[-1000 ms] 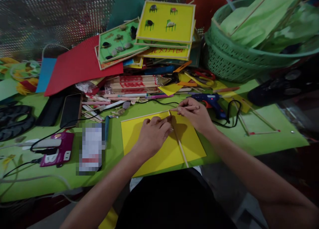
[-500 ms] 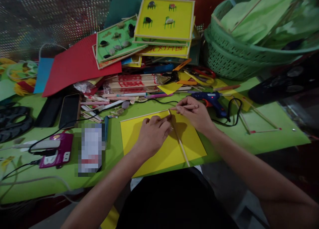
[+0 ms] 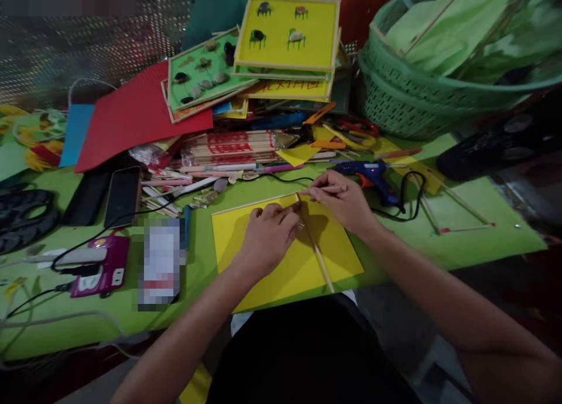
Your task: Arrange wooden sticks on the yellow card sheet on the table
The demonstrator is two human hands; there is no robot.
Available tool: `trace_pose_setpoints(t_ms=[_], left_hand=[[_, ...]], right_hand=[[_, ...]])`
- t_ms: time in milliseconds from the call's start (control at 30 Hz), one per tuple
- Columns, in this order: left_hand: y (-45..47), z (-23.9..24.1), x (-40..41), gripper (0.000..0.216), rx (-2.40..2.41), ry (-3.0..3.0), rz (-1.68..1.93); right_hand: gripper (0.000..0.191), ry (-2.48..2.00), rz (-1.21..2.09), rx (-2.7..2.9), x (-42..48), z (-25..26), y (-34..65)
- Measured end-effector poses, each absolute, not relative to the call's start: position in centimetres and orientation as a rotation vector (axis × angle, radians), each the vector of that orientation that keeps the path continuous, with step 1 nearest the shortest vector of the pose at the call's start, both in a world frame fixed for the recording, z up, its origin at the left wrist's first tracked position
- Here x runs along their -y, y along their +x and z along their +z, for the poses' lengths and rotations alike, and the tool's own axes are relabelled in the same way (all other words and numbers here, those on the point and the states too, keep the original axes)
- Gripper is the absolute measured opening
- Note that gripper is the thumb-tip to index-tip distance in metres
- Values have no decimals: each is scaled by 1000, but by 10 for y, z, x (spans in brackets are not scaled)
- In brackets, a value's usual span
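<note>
Thin wooden stick (image 3: 317, 255) lying across yellow card sheet (image 3: 267, 269) on green desk (image 3: 461, 246), upper end pinched in right hand (image 3: 345, 202) grip. Left hand (image 3: 267, 237) pressed flat on sheet beside it. Apparently aligning the stick; next, firm pressing along its length. Blue glue gun (image 3: 369, 175) near.

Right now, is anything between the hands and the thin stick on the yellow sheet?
Nothing visible is. The left hand rests on the yellow sheet right beside the thin stick, and the right hand is at the stick's far end, by the sheet's top edge.
</note>
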State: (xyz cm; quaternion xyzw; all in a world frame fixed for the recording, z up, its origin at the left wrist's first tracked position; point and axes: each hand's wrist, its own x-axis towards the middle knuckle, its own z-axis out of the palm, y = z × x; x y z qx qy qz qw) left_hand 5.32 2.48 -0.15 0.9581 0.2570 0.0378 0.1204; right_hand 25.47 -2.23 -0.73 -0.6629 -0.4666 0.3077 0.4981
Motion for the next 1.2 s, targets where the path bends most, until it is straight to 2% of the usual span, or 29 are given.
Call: trace_pose_setpoints(t_ms=[333,667,967,1200], left_hand=[[54,0,-26,28,-745,2813,100],[54,-3,-25,26,-761,2833,144],[55,-3,-25,22,-777,2833,150],[55,-3,-25,22,-783,2841,136]], right_hand=[[8,-1585,757,1128,22,-14,258],[14,-1608,761,1127,25,-7,255],[7,-1661,752,1166,30,-3,254],[9,-1684,761,1185,35,1,253]])
